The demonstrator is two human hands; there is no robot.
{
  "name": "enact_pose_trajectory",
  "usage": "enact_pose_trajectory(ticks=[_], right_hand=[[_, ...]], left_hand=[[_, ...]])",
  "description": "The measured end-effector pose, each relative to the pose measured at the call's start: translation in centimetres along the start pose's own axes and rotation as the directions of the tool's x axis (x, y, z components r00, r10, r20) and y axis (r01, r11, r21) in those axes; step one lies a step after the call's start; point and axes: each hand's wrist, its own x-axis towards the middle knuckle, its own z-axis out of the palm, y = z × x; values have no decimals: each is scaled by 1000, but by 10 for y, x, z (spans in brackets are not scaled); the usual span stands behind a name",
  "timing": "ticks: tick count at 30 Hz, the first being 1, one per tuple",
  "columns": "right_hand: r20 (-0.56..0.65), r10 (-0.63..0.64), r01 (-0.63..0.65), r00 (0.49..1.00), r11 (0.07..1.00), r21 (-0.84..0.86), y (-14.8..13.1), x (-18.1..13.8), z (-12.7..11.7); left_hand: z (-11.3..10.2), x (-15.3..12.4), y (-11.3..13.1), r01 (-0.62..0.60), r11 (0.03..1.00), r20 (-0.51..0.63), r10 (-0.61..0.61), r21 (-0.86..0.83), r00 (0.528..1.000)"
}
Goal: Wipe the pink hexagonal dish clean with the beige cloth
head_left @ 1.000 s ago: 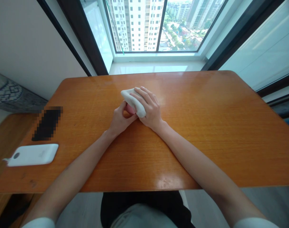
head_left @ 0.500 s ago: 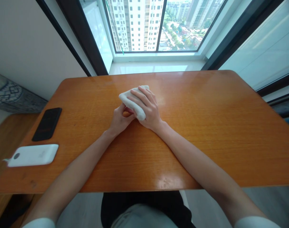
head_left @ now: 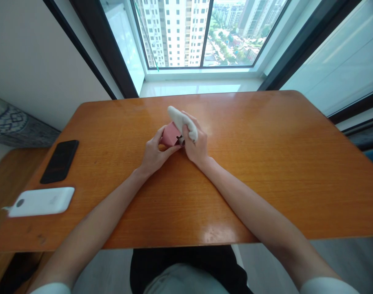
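Observation:
My left hand (head_left: 154, 151) is closed around a small pink box-shaped object (head_left: 170, 134), with its thumb reaching along the near side. A dark and greyish part (head_left: 180, 140) sticks out of the object's right end; I cannot make out its kind. Folded in my right hand (head_left: 198, 145) is a white cloth (head_left: 183, 121), pinched between thumb and fingers. The cloth is raised at the pink object's right side, close to the dark part. Both hands meet over the far middle of the wooden table (head_left: 250, 171).
On the table's left side lie a black phone (head_left: 59, 161) and, nearer to me, a white oblong device (head_left: 41, 201) with a short cord. A window (head_left: 201, 41) stands beyond the far edge. A wooden bench (head_left: 5, 183) is at the left.
My right hand has turned and lifted the cloth off the pink object, which was hidden beneath it. The cloth is now bunched upright in that hand. My left hand has hardly moved.

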Motion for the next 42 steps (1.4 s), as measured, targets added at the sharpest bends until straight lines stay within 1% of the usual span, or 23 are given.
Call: enact_pose_trajectory(ticks=[2,4,6,8,10,12,13,15,16,18,20,22,24,25,27,29,30,32,34,36,38,40,42], right_hand=[[174,-300,319,938,944,-88,-7,0,-5],[261,-398,436,879,894,-105,-8,2,-7],[180,-304,322,936,943,-82,-4,4,-5],[25,-36,36,999,999,-12,5,5,-2],[-72,253,-248,965,966,66,11,6,1],[-88,336,-330,938,941,75,12,5,1],[-70,270,-267,960,962,46,10,4,-1],[28,-2,3,1000,999,-46,4,3,-5],[102,-155,164,983,983,-85,0,3,-7],[248,-371,407,895,906,-114,-7,2,-10],[291,-432,478,854,872,-108,-8,3,-9],[209,-351,375,913,923,-86,-4,4,-6],[53,-106,107,993,994,-18,4,5,-1],[-12,58,-58,998,998,30,7,5,1],[-83,335,-326,939,940,106,11,5,3],[-92,386,-376,918,921,106,10,5,2],[-75,303,-297,950,952,75,7,4,1],[30,-12,13,999,1000,-15,-1,3,-3],[176,-304,320,936,945,-71,-8,2,-5],[237,-386,415,891,906,-82,-9,2,-5],[146,-272,283,951,957,-60,-3,3,-1],[1,9,-9,1000,1000,-2,5,4,3],[-92,282,-278,955,959,52,11,5,4]], left_hand=[[1,-1,-6,18,1000,-8,-18,-9,1000],[1,-1,-7,30,1000,-15,-30,-5,999],[2,0,-4,18,1000,-23,-18,6,1000],[2,0,3,-3,1000,-19,3,14,1000],[2,1,8,-10,1000,-4,10,17,1000],[2,1,10,-5,1000,7,5,24,1000],[1,0,9,-4,1000,5,4,26,1000],[1,-1,4,-3,1000,-4,3,23,1000],[1,-1,0,1,1000,-12,-1,18,1000],[1,-2,-6,19,1000,-19,-19,13,1000],[1,-2,-8,38,999,-17,-37,22,999],[1,-1,-4,32,999,-17,-32,37,999],[2,0,3,5,999,-14,-5,48,1000],[2,0,6,-8,999,-8,8,51,1000],[1,1,12,-19,999,6,18,51,1000],[1,1,12,-14,999,15,13,45,1000],[1,0,10,-10,999,12,9,38,1000],[0,-1,4,10,1000,4,-10,21,1000],[0,-1,-2,46,999,-1,-46,16,999],[1,-2,-5,67,998,-8,-67,20,998],[1,-1,-2,47,999,-18,-47,17,999],[2,-1,3,16,1000,-15,-15,7,1000],[2,0,8,2,1000,0,-2,3,1000]])
